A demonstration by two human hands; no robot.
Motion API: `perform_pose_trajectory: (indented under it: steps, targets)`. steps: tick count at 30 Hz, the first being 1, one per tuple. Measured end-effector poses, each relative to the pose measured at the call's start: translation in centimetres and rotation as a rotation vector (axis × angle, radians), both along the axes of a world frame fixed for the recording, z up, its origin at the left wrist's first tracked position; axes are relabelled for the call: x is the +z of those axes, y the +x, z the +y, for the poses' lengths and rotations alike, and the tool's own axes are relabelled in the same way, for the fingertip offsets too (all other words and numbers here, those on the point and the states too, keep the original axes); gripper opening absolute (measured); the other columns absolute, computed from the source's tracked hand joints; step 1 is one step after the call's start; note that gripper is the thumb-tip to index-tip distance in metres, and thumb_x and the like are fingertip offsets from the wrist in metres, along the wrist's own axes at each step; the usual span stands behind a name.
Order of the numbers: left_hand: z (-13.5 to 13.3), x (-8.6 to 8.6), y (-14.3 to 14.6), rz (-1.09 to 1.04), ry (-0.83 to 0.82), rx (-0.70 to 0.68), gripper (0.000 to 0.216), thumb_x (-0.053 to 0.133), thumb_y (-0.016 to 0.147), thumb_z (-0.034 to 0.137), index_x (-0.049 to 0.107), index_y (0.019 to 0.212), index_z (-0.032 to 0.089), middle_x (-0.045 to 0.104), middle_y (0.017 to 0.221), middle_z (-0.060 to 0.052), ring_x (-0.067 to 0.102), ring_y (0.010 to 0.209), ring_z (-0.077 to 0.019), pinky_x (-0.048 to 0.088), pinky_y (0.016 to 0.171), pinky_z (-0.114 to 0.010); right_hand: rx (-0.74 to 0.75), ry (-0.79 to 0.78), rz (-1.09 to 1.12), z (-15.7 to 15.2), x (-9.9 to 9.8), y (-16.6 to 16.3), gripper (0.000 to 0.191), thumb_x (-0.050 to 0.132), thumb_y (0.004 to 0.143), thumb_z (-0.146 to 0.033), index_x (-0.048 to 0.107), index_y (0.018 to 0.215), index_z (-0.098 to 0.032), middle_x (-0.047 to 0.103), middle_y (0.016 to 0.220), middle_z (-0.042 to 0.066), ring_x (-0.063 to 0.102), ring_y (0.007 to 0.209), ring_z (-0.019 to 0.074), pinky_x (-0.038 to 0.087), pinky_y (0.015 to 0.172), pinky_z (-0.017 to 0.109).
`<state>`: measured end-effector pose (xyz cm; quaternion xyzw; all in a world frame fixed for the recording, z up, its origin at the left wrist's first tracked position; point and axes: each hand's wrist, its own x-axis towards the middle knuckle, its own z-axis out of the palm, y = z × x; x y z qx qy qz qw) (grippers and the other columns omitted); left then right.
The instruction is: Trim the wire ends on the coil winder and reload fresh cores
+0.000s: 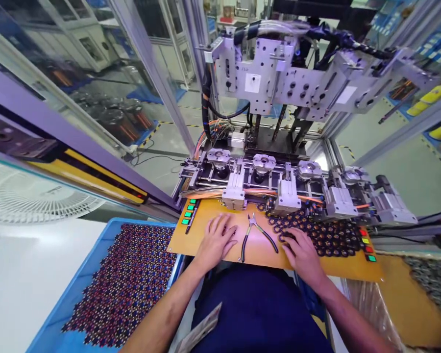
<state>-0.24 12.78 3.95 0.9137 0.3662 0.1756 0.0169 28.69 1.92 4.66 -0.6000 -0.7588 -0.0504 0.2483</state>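
My left hand [217, 239] lies flat, fingers spread, on the yellow work plate [257, 252], just left of black-handled pliers [255, 234]. Nothing shows in its fingers. My right hand [302, 251] rests palm down at the near edge of a pile of small dark ring-shaped parts [321, 231]. Its fingertips touch the rings; whether they pinch one is hidden. Beyond both hands stands a machine with a row of round metal fixtures [263, 164].
A blue tray [77, 282] packed with several small dark parts sits at lower left. Green buttons [189, 211] line the plate's left edge, coloured buttons [366, 245] its right. A bag-lined box [419, 304] of dark parts stands at right. A white fan guard [29, 193] is far left.
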Motion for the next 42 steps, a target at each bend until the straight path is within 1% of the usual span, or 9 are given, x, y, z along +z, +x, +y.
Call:
perform_pose_trajectory:
  steps: [5, 9, 13, 17, 25, 29, 32, 37, 42]
  targets:
    - [-0.3, 0.7, -1.3, -0.026, 0.025, 0.013, 0.039, 0.062, 0.09, 0.037, 0.062, 0.122, 0.016, 0.045, 0.145, -0.019, 0.037, 0.135, -0.0408, 0.04, 0.102, -0.06, -0.033, 0.0, 0.022, 0.4, -1.1, -0.4, 0.014, 0.052, 0.09, -0.006, 0.066, 0.093, -0.006, 0.057, 0.125, 0.021, 0.05, 0.121, 0.0393, 0.049, 0.092, 0.056]
    - [-1.5, 3.8, -1.1, -0.28, -0.073, 0.002, 0.039, 0.063, 0.089, 0.032, 0.059, 0.124, 0.013, 0.051, 0.138, -0.019, 0.042, 0.133, -0.0351, 0.041, 0.105, -0.055, 0.032, 0.029, 0.121, 0.4, 0.9, -1.0, 0.017, 0.05, 0.09, -0.003, 0.066, 0.091, -0.008, 0.057, 0.125, 0.021, 0.051, 0.122, 0.0384, 0.05, 0.091, 0.058]
    - [-2.6, 8.3, 1.3, -0.594, -0.56, -0.16, 0.032, 0.063, 0.09, 0.027, 0.062, 0.121, 0.017, 0.069, 0.111, -0.01, 0.064, 0.102, -0.0189, 0.052, 0.094, -0.035, 0.188, 0.064, 0.365, 0.5, 6.3, -3.6, 0.013, 0.057, 0.091, -0.009, 0.064, 0.098, -0.017, 0.053, 0.13, 0.014, 0.051, 0.124, 0.0278, 0.05, 0.099, 0.05]
    - [-3.5, 11.1, 3.3, -0.854, -1.005, -0.31, 0.04, 0.064, 0.089, 0.031, 0.062, 0.126, 0.014, 0.07, 0.096, -0.008, 0.066, 0.082, -0.0153, 0.055, 0.076, -0.027, 0.341, 0.104, 0.602, 1.0, 10.4, -6.3, 0.027, 0.059, 0.087, -0.002, 0.063, 0.104, -0.021, 0.052, 0.132, 0.012, 0.052, 0.123, 0.0259, 0.048, 0.102, 0.048]
    - [-3.4, 12.0, 2.5, -0.791, -0.429, -0.158, 0.03, 0.071, 0.083, 0.017, 0.067, 0.112, 0.013, 0.072, 0.096, -0.007, 0.068, 0.087, -0.0149, 0.054, 0.08, -0.024, 0.412, -0.224, 0.929, 2.9, 10.4, -8.1, 0.015, 0.059, 0.093, -0.017, 0.067, 0.104, -0.023, 0.059, 0.127, 0.01, 0.059, 0.117, 0.02, 0.051, 0.099, 0.035]
    - [-2.9, 11.0, 1.9, -0.784, -0.263, -0.134, 0.034, 0.07, 0.084, 0.022, 0.063, 0.117, 0.015, 0.071, 0.101, -0.007, 0.068, 0.091, -0.0154, 0.054, 0.083, -0.026, 0.397, -0.302, 0.983, 4.4, 11.2, -8.6, 0.01, 0.06, 0.094, -0.02, 0.069, 0.095, -0.022, 0.063, 0.12, 0.007, 0.063, 0.112, 0.0164, 0.052, 0.097, 0.028]
    - [-2.3, 8.3, 0.7, -0.759, -0.145, -0.013, 0.049, 0.073, 0.082, 0.031, 0.056, 0.126, 0.019, 0.068, 0.11, -0.008, 0.064, 0.102, -0.0189, 0.054, 0.091, -0.032, 0.458, -0.225, 0.771, 7.8, 13.1, -8.0, 0.012, 0.058, 0.095, -0.021, 0.07, 0.096, -0.02, 0.064, 0.116, 0.008, 0.064, 0.108, 0.0168, 0.054, 0.093, 0.029]
    - [-1.4, 1.1, -1.4, -0.724, -0.022, 0.304, 0.046, 0.063, 0.09, 0.03, 0.049, 0.132, 0.016, 0.062, 0.121, -0.015, 0.059, 0.114, -0.0256, 0.051, 0.097, -0.045, 0.501, -0.05, 0.445, 20.1, 16.0, -7.0, 0.012, 0.06, 0.091, -0.018, 0.07, 0.086, -0.014, 0.066, 0.106, 0.011, 0.063, 0.096, 0.0192, 0.052, 0.088, 0.035]
    - [-1.4, -2.6, -1.4, -0.744, -0.019, 0.411, 0.051, 0.057, 0.092, 0.031, 0.042, 0.138, 0.015, 0.059, 0.126, -0.017, 0.058, 0.118, -0.0279, 0.05, 0.098, -0.049, 0.51, -0.071, 0.206, 30.7, 14.8, -9.2, 0.007, 0.062, 0.084, -0.008, 0.069, 0.083, -0.009, 0.066, 0.102, 0.012, 0.062, 0.093, 0.0192, 0.05, 0.089, 0.037]
